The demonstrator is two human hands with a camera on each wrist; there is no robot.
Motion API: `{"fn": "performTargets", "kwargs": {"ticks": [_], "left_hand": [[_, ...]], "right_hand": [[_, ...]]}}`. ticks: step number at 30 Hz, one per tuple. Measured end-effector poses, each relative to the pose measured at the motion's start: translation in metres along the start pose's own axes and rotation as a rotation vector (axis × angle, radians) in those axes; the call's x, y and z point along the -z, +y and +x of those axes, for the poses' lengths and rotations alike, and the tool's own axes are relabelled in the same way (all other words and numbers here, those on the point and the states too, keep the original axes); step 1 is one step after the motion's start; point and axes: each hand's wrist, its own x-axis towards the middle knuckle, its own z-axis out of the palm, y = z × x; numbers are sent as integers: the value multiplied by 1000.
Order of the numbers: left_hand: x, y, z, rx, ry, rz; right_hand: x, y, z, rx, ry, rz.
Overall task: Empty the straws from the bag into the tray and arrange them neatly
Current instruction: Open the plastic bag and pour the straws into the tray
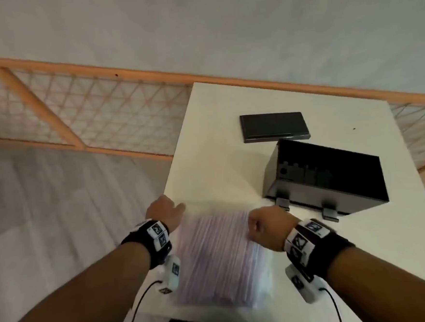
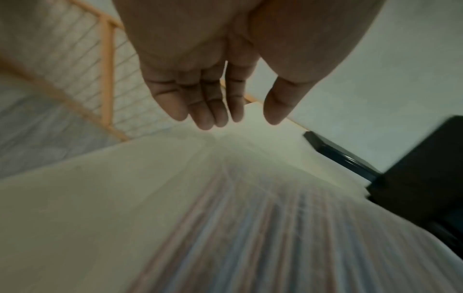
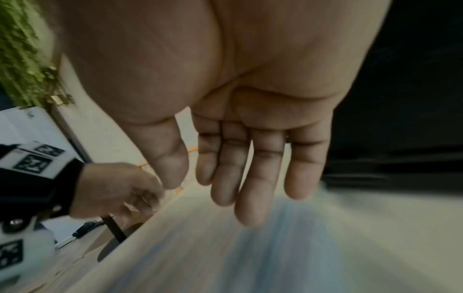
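A clear bag of pale striped straws (image 1: 218,258) lies flat on the white table (image 1: 218,148) near its front edge, blurred by motion. My left hand (image 1: 166,210) hovers over the bag's far left corner. In the left wrist view it (image 2: 240,121) has straight fingers and holds nothing above the bag (image 2: 238,237). My right hand (image 1: 266,226) is over the bag's far right corner. In the right wrist view it (image 3: 210,198) hangs with fingers extended, just above the bag (image 3: 250,257). The open black tray box (image 1: 333,177) stands to the right, beyond the bag.
A flat black lid-like panel (image 1: 274,126) lies behind the tray box. The table's left edge drops to grey floor, with an orange-framed mesh railing (image 1: 90,114) beyond. Two clasps (image 1: 282,203) stick out from the box's front, close to my right hand.
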Motion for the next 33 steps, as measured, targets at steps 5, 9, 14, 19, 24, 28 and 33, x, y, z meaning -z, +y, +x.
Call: {"fn": "performTargets", "kwargs": {"ticks": [5,9,14,19,24,28,33], "left_hand": [[-6,-6,30,162,-81,-145],[-11,-6,33,180,-115,-225],[-4,-3,27,21,-72,-314],[7,-11,26,154,72,-515],[3,19,5,-11,-32,-482],[2,38,-16,-148,-388,-644],[11,53,-16,-369,-328,-483]], "right_hand": [[-2,-56,86,6,76,85],[-25,-81,144,-75,29,137],[-31,-101,164,38,-65,148],[-9,-56,135,47,-80,155],[-2,-36,104,38,-38,132],[14,-42,89,89,47,173],[27,-32,66,128,115,181]]}}
